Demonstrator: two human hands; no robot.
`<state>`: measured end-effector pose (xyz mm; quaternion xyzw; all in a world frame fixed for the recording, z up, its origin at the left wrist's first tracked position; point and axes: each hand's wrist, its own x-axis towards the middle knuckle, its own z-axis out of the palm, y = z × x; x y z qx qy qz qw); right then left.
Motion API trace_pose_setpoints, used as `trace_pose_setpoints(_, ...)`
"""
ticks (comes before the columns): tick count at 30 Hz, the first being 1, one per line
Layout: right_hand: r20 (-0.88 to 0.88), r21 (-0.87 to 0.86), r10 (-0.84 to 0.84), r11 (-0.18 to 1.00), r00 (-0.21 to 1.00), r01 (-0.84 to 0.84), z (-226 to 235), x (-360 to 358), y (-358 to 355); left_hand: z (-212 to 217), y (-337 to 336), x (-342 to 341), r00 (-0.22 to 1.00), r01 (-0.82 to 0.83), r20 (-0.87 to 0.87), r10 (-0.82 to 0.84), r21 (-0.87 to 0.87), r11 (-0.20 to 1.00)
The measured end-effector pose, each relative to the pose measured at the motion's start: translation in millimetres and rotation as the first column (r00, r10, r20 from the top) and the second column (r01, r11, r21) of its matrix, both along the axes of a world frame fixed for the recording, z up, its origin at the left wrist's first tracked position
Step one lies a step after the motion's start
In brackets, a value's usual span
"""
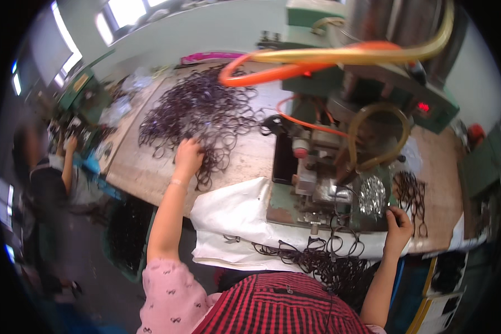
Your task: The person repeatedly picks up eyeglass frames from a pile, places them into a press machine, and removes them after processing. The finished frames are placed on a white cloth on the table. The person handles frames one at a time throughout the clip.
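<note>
A broad heap of dark eyeglass frames lies on the wooden table, left of a green press-like machine. My left hand is at the heap's near edge, its fingers curled in on the eyeglass frames there; the fingertips are partly hidden. Beside the machine's right front corner, my right hand is closed in a pinch, and what is between its fingertips is too small to make out. A smaller pile of dark frames lies just beyond it. More frames rest in front of the machine at my lap.
A white cloth hangs over the table's front edge. Orange and yellowish hoses loop above the machine. Crumpled foil covers part of its base, and a dark phone-like slab is at its left. Another person works at far left.
</note>
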<state>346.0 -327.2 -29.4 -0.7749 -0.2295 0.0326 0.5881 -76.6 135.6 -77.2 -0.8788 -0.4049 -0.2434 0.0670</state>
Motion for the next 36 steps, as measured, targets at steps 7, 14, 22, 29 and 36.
trace_pose_setpoints(7,0.140,0.054,0.407,0.907,0.902,-0.418,89,-53,58,58,-83,65,0.733,0.145,0.605,0.311,-0.585,0.798)
trace_pose_setpoints(14,-0.154,0.324,0.467,0.857,0.871,-0.402,78,-74,106,96,-208,109,-0.125,0.861,0.909,0.398,-0.100,0.499)
trace_pose_setpoints(22,-0.370,0.569,0.535,0.777,0.760,-0.269,87,-97,108,178,-209,187,0.010,0.714,0.967,-0.256,0.173,0.679)
trace_pose_setpoints(29,0.075,0.159,0.395,0.902,0.916,-0.402,77,-76,72,152,-255,149,0.413,0.818,0.501,-0.761,0.163,0.551)
trace_pose_setpoints(36,0.609,-0.350,0.136,0.930,0.782,0.110,-2,-4,52,137,-265,199,0.304,0.837,0.250,-0.919,0.391,0.383)
